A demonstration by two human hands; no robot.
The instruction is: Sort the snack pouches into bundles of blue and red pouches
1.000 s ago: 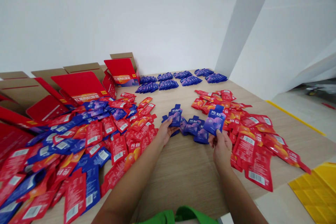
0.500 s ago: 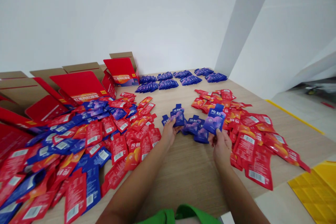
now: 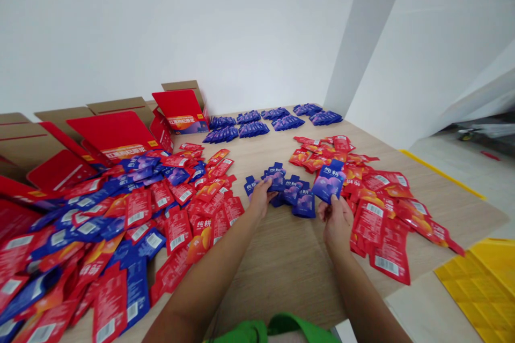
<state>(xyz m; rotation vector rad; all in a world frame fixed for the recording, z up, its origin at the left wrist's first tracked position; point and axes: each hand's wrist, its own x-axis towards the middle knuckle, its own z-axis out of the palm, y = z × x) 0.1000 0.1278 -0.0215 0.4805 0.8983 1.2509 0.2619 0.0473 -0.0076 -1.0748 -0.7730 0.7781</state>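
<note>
My left hand [image 3: 261,196] grips a blue pouch [image 3: 276,177] low over the middle of the table. A further blue pouch [image 3: 250,185] shows just left of its fingers. Pinched in my right hand [image 3: 337,218] is another blue pouch [image 3: 329,183], held up with its printed front in view. Between the hands, several blue pouches [image 3: 304,203] lie overlapping on the wood. Red pouches [image 3: 372,220] are heaped beside my right hand, and mixed red and blue pouches [image 3: 139,206] spread over the left side.
Open red cartons [image 3: 116,136] stand along the back left, with one more carton [image 3: 181,112] nearer the middle. Fanned stacks of blue pouches [image 3: 253,129] sit in two rows by the wall. Yellow padded material [image 3: 483,278] is beyond the table's right edge.
The view has shifted slightly. Against the table, my left hand and its pouch are a little nearer the blue pouches in the middle. My right hand still holds its pouch.
</note>
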